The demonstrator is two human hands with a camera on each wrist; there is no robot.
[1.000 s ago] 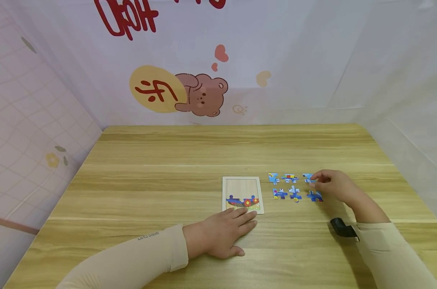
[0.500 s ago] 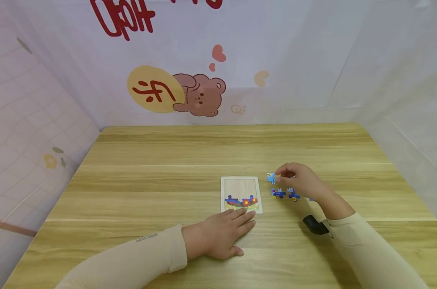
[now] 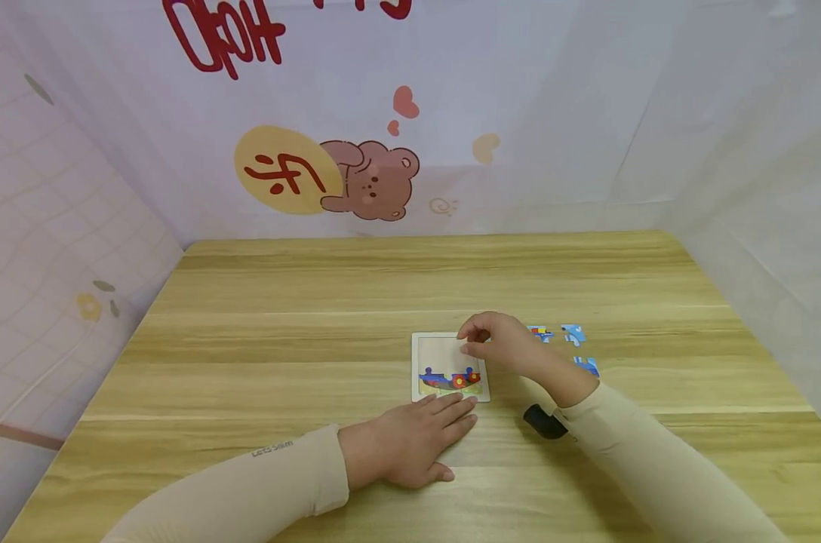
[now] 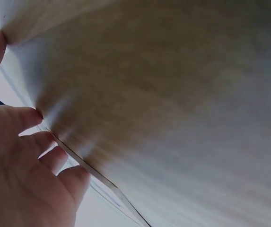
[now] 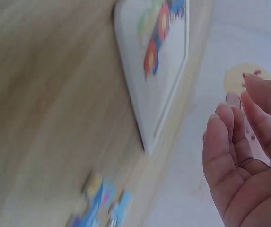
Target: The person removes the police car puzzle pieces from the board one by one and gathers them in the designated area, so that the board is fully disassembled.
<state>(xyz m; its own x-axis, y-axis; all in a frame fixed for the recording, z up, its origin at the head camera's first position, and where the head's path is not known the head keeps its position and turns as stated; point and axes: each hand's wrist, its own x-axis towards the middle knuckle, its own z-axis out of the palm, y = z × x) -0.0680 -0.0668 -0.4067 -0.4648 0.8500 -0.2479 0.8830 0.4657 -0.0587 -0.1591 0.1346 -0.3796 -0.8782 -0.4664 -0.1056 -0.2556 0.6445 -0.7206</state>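
Observation:
A square puzzle tray (image 3: 449, 354) with a pale rim lies on the table, its lower part filled with pieces that form a picture with red wheels (image 5: 150, 57). My left hand (image 3: 413, 441) lies flat, its fingertips (image 4: 78, 177) resting on the tray's near edge. Above the tray's upper right is my right hand (image 3: 502, 343), fingers loosely bent. In the right wrist view, thumb and fingers stand apart with nothing seen between them. Loose blue puzzle pieces (image 3: 573, 334) lie right of the tray; my right hand and forearm hide some of them.
The wooden table (image 3: 281, 339) runs back to a white cloth wall (image 3: 553, 98) printed with a bear (image 3: 376, 181). Cloth walls also stand at both sides. A black device (image 3: 545, 422) is strapped at my right wrist.
My right hand has moved left, from the far-right loose pieces across the others to above the tray. The far-right piece still lies on the table. My left hand has stayed put.

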